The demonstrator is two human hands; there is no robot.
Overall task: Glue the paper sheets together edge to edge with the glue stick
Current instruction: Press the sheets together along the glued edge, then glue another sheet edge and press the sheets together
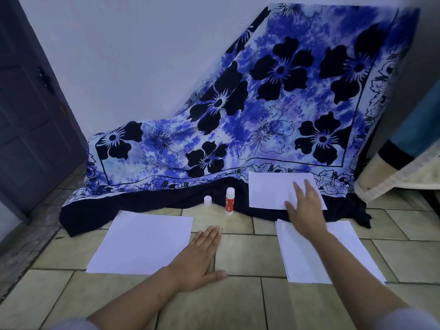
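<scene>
- Presently, the patterned cloth (pixel 262 103) hangs at 12 o'clock, and its dark hem spreads onto the tiled floor (pixel 238 306).
- The left sheet (pixel 142 244) lies flat on the tiles at 8 o'clock of the glue stick. Its long axis runs roughly 9 to 3.
- The right sheet (pixel 307 260) lies at 4 o'clock of the glue stick, with its long axis about 11 to 5. No sheet touches another.
- The far sheet (pixel 269 189) rests on the cloth hem at 3 o'clock of the glue stick, long axis 9 to 3.
- The right hand (pixel 304 210) rests on the far sheet's near right corner with fingers straight and spread, gripping nothing.
- The left hand (pixel 197 260) lies flat at the left sheet's right edge, fingers extended.
- The glue stick (pixel 230 201) stands upright, long axis vertical and tip up. A white cap (pixel 207 200) stands just at its 9 o'clock.
- Judgement: the step is fetching the far sheet. Slide it under a flat palm off the cloth toward 7 o'clock, keeping clear of the glue stick, and square its edge to the left sheet before gluing.
</scene>
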